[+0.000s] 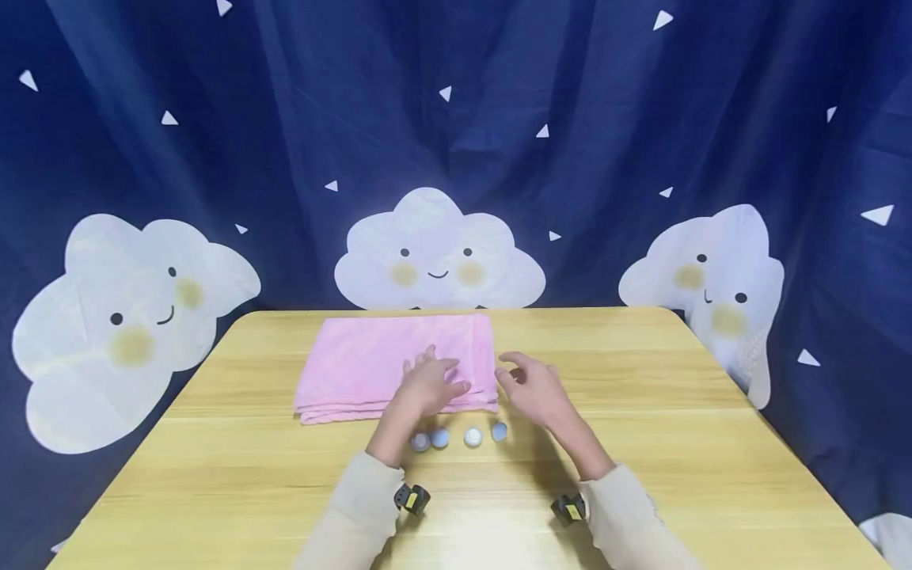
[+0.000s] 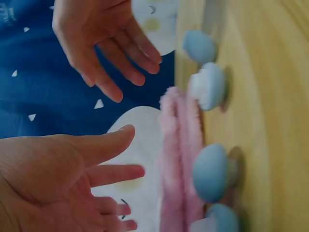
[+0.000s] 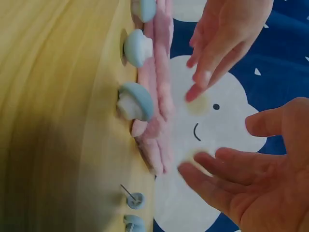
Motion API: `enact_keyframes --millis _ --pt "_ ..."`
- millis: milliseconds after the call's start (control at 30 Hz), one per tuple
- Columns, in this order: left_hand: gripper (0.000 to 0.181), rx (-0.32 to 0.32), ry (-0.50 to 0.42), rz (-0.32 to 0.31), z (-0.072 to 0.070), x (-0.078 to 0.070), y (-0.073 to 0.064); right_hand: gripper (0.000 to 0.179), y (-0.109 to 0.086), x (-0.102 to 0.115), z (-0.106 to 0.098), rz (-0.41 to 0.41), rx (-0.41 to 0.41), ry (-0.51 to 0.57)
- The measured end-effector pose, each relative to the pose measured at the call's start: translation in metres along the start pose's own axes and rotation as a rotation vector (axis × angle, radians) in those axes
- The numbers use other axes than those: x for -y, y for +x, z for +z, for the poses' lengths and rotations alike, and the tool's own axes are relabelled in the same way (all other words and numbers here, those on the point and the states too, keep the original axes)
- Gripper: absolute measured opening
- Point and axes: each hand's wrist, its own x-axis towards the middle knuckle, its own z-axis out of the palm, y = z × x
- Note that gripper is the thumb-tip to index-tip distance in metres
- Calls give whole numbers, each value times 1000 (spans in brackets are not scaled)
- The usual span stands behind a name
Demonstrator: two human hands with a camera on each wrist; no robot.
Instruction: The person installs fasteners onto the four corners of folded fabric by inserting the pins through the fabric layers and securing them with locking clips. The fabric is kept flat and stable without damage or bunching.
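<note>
A folded pink cloth (image 1: 399, 356) with a fuzzy edge lies on the table. Over its right half hovers my left hand (image 1: 426, 384), fingers spread and holding nothing; whether it touches the cloth I cannot tell. Just past the cloth's right edge is my right hand (image 1: 533, 388), fingers loosely bent around nothing. Along the cloth's near side runs a row of several light blue mushroom-shaped pieces (image 1: 473, 437), with rounded caps and pale stems. The right wrist view also has a small blue disc with a thin metal pin (image 3: 135, 200), beside a similar blue piece (image 3: 133, 223).
The wooden table (image 1: 684, 443) has rounded far corners. Behind it hangs a dark blue curtain (image 1: 570, 71) with white clouds and small triangles. Each wrist carries a small black camera, one on the left (image 1: 412, 499) and one on the right (image 1: 568, 509).
</note>
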Motion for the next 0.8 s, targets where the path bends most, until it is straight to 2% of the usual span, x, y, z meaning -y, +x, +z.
enact_keyframes --millis 200,467,667,800 --pt "31 -45 -9 9 13 -2 6 30 5 1 8 0 26 6" --pt "25 -98 45 33 27 5 15 27 17 4 21 36 131 -20" --pt "11 -156 44 47 29 3 16 33 21 2 25 37 193 -48" --pt "6 -201 3 80 24 1 18 38 22 5 22 44 188 -23"
